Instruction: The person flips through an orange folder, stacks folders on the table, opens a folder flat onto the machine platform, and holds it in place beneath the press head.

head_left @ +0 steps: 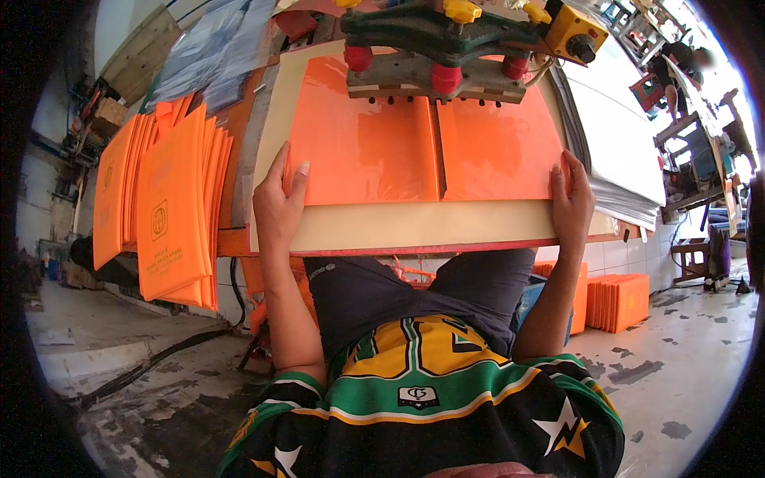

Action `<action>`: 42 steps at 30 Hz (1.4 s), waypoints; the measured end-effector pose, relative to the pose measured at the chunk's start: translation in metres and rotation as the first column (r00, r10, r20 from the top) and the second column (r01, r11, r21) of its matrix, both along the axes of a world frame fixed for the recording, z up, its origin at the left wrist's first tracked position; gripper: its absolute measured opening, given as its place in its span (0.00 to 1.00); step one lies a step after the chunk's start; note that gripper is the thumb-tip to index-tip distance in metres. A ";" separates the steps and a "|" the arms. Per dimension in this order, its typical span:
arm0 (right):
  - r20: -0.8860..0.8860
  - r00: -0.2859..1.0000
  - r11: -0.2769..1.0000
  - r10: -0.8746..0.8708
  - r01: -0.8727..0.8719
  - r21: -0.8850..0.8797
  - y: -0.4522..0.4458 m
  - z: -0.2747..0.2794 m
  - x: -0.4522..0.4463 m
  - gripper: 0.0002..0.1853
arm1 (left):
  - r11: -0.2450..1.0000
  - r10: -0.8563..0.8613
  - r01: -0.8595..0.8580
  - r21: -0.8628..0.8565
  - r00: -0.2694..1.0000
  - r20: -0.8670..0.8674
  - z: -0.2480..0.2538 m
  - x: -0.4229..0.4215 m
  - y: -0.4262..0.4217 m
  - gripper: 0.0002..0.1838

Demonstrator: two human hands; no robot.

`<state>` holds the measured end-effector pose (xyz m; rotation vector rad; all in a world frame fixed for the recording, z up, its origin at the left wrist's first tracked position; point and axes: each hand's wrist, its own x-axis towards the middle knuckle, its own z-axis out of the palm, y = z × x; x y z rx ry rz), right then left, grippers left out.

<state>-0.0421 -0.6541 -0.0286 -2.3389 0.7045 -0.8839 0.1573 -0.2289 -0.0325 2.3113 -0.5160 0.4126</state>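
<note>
A glossy orange folder cover (366, 151) lies spread flat on a cream board (422, 227), with a dark seam down its middle. My left hand (280, 195) holds its left edge, thumb on top. At the opposite edge my right hand (572, 199) grips it the same way, with some fingers hidden. The cover's far part runs beneath the head of a press (442, 40), which has a green frame, red cylinders and yellow knobs. A metal bar (434, 78) with a row of dark studs below hangs over the cover.
Stacked orange folders (171, 215) overhang the table's left edge. Clear plastic sheets (211, 56) lie behind them. White sheets (617, 119) are piled at right, near a yellow control box (575, 33). More orange folders (617, 303) stand on the floor. A person (681, 68) is far right.
</note>
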 end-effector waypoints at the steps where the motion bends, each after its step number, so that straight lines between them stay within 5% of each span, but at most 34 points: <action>1: 0.003 1.000 1.000 0.001 -0.001 0.006 0.000 0.000 0.000 0.23 | 1.000 0.003 -0.003 -0.002 1.000 -0.015 0.001 -0.001 0.000 0.32; 42: -0.015 1.000 1.000 -0.016 0.016 -0.005 0.001 0.001 0.000 0.24 | 1.000 0.018 -0.019 -0.011 0.998 -0.062 0.003 -0.003 -0.001 0.32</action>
